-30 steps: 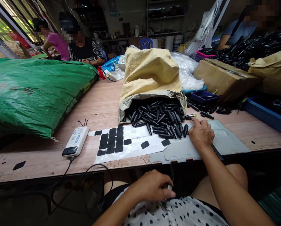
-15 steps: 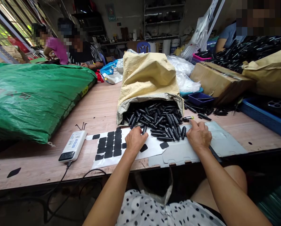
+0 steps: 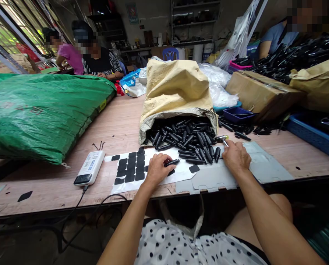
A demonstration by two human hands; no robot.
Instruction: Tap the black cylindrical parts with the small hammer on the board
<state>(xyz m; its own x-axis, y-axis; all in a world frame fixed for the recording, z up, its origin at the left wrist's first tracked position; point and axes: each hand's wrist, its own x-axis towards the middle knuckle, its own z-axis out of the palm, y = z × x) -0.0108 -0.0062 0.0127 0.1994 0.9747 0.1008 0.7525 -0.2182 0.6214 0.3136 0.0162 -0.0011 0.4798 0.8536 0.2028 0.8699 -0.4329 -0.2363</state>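
Note:
My left hand (image 3: 156, 168) is closed around a black tapered tube (image 3: 171, 162), pinched between thumb and fingers over the white sheet (image 3: 150, 184) with black rounded stickers (image 3: 130, 166). A small hammer (image 3: 225, 142) with a metal shaft and a yellow-green end on its head is gripped in my right hand (image 3: 237, 158), above the grey board (image 3: 264, 165). Between my hands, loose black tubes (image 3: 199, 147) spill from the mouth of a tan sack (image 3: 178, 84).
A green sack (image 3: 43, 114) fills the left side. A white power bank (image 3: 89, 167) with a cable lies near the front edge. To the right are a cardboard box (image 3: 264, 90), a purple tray (image 3: 237, 115) and a blue basket (image 3: 313, 134). Other people sit across the table.
The tube in my left hand has swung from pointing away to lying sideways, pointing right. My right hand's hammer has tilted, showing more of its shaft. The view has shifted slightly.

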